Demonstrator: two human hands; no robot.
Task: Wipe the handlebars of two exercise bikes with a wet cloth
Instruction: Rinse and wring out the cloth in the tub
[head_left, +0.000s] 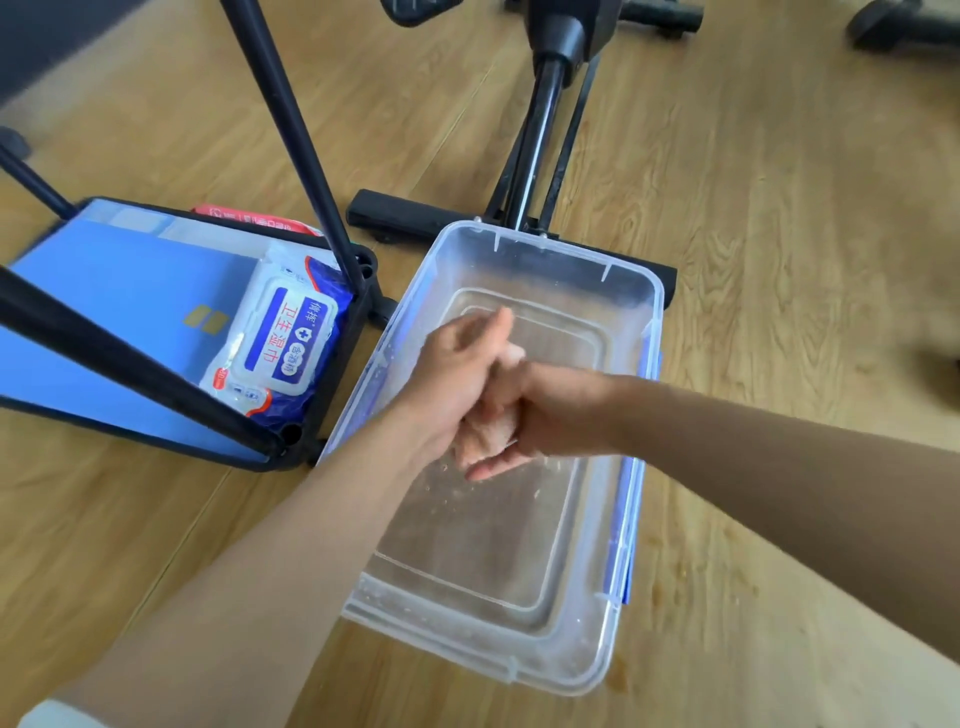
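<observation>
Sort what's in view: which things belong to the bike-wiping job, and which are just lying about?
Job:
cloth, gripped by the left hand and the right hand
clear tub
exercise bike

Lying about:
wipes pack
flat blue box
red packet

The wet-wipes pack (275, 348) has a label reading "卫生湿巾" and "含酒精".

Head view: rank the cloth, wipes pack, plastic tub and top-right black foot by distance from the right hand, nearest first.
1. cloth, gripped in the right hand itself.
2. plastic tub, directly beneath.
3. wipes pack, left, beside the tub.
4. black foot, top right, far across the floor.
</observation>
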